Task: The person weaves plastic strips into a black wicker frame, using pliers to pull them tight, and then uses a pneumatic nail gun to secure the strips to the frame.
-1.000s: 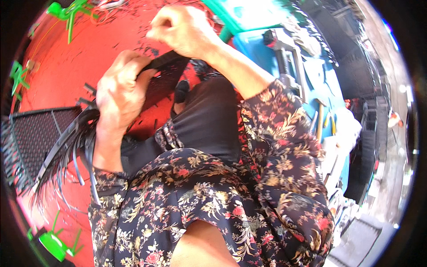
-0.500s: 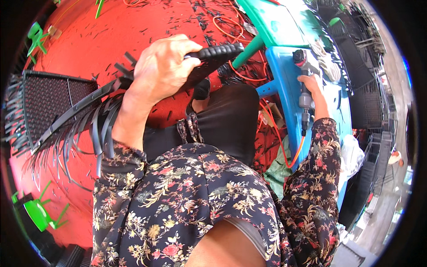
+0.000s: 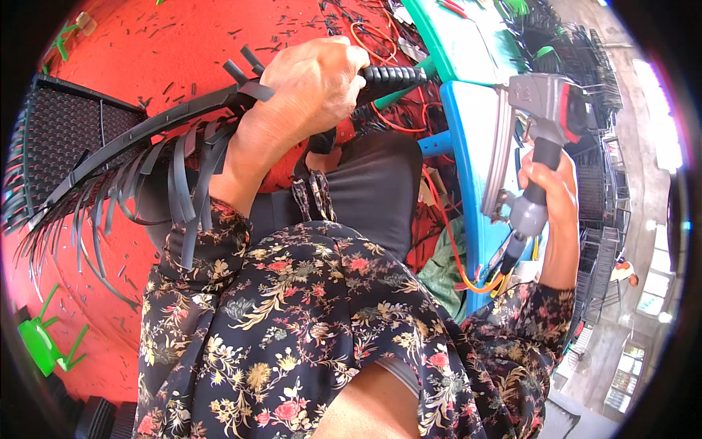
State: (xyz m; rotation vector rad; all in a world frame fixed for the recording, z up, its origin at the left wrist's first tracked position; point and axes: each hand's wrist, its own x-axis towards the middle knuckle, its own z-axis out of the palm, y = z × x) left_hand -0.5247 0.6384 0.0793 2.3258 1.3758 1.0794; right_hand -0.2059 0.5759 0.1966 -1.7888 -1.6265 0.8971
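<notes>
My left hand (image 3: pixel 314 84) is closed round the wrapped edge of a black woven wicker frame (image 3: pixel 395 75). From there the frame curves away to the left, with loose flat black strips (image 3: pixel 179 175) hanging off it and a woven panel (image 3: pixel 66 132) at the far left. My right hand (image 3: pixel 552 183) grips the handle of a grey air staple gun (image 3: pixel 537 95), held up over the blue plastic stool on the right. Its long magazine is on the left side, and an orange air hose (image 3: pixel 457 252) runs from the handle's lower end. The two hands are well apart.
The blue stool (image 3: pixel 457 121) stands beside my right leg, with a green one (image 3: pixel 431 36) beyond it. Scattered black offcuts lie on the red floor (image 3: pixel 168 44). A small green chair (image 3: pixel 40 344) is at lower left. Dark woven pieces are stacked at far right.
The staple gun has been raised off the blue stool towards me and to the right, in my right hand. My left hand and the wicker frame have shifted right and slightly up.
</notes>
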